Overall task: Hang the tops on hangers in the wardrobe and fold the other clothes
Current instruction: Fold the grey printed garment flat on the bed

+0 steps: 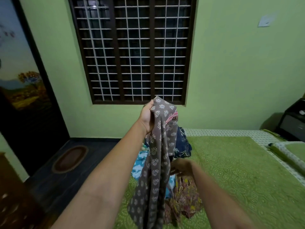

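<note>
The left hand (147,117) grips a grey printed garment (155,162) raised above the bed's (231,171) left edge. The right hand (181,167) (blurred, grip unclear) hovers by the clothes pile (183,200) there.

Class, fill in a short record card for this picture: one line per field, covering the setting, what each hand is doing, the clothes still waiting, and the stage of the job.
setting: bedroom, bed with green patterned bedspread below a barred window
left hand: raised, grips the grey printed garment by its top; it hangs down
right hand: blurred, low by the hanging cloth; grip unclear
waiting clothes: pile on the bed, blue, navy and brown-floral pieces
stage: garment lifted, neither hung nor folded; no hanger visible
</note>
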Available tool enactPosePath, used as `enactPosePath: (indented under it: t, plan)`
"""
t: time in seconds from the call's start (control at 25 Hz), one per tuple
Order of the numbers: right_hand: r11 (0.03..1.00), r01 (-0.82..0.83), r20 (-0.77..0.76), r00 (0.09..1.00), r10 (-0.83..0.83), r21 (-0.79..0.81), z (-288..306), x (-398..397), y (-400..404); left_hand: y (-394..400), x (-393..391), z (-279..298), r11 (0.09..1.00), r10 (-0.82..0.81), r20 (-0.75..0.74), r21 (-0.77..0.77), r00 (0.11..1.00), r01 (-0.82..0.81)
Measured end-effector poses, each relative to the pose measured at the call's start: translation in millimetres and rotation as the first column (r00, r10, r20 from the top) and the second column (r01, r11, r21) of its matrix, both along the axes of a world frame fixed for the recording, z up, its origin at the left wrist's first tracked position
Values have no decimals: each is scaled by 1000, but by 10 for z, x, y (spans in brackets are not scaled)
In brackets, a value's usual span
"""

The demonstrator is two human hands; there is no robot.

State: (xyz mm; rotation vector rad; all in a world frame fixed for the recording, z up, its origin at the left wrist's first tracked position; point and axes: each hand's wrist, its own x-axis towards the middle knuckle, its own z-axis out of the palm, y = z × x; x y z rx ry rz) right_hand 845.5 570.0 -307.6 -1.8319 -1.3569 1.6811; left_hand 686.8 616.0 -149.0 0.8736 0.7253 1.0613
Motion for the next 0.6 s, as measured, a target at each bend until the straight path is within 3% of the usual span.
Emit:
enactPosePath:
  t: [0.04, 0.12, 0.16, 0.28, 0.36, 0.44, 0.52, 0.56, 0.6]
  plan:
    - [998, 6, -154, 988, 4, 69, 61, -68, -5, -30, 10, 13, 1000, 16, 25, 0, 1000, -16]
    - [994, 66, -495, 869, -16, 84, 173, -137, 93, -57, -24, 15, 999, 43, 81, 6, 996, -44]
    - [997, 46, -578, 816, 0, 65, 205, -144, 149, -68, -59, 17, 997, 69, 117, 16, 991, -72]
    - [998, -7, -688, 725, -40, -65, 160, -140, 318, -104, -235, 39, 989, 132, 197, 45, 971, -143]
    - [992, 104, -698, 705, -125, -72, 195, -112, 355, -85, -455, 2, 974, 197, 165, 76, 967, -211]
    - [945, 323, -717, 647, -259, -50, 236, 32, 396, -38, -751, -113, 961, 261, 99, 64, 960, -268]
    - [868, 497, -758, 559, -336, -18, 262, 289, 475, 17, -1044, -277, 936, 350, -102, 8, 931, -351]
    - [838, 545, -751, 559, -351, 14, 314, 401, 476, 30, -1165, -385, 909, 401, -313, 16, 861, -417]
    - [826, 561, -721, 598, -351, 62, 353, 511, 495, 47, -1272, -498, 874, 439, -531, 64, 725, -482]
